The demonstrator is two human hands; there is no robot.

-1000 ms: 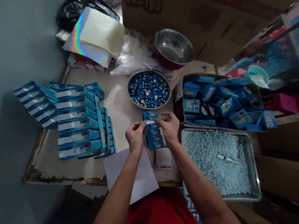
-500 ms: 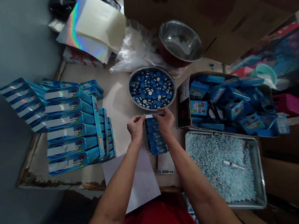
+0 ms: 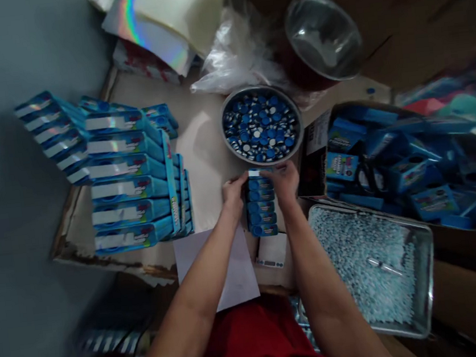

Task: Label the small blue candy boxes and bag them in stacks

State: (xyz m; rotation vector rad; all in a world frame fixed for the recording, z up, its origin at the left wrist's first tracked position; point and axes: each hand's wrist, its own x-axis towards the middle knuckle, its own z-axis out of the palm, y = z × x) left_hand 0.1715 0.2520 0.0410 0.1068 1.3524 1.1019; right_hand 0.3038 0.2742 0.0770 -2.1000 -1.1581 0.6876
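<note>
1. Both hands have slid down beside the little blue boxes (image 3: pixel 260 204); before, they pinched the top one.
2. Now the left hand (image 3: pixel 233 193) and right hand (image 3: pixel 284 180) squeeze the stack from both sides (fingers closed on it), on the table just below the round metal bowl of caps (image 3: pixel 261 125).
3. Lifting it next needs an even squeeze, I think.
4. Boxes look like smooth, shiny card; the tray (image 3: pixel 424 272) holds tiny pale pellets.

The single head-worn camera looks steeply down and forward from close above the table (image 3: pixel 199 143), both forearms rising from the bottom edge, fingers (image 3: pixel 238 182) near centre, the blurred right side seemingly swept by motion.
</note>
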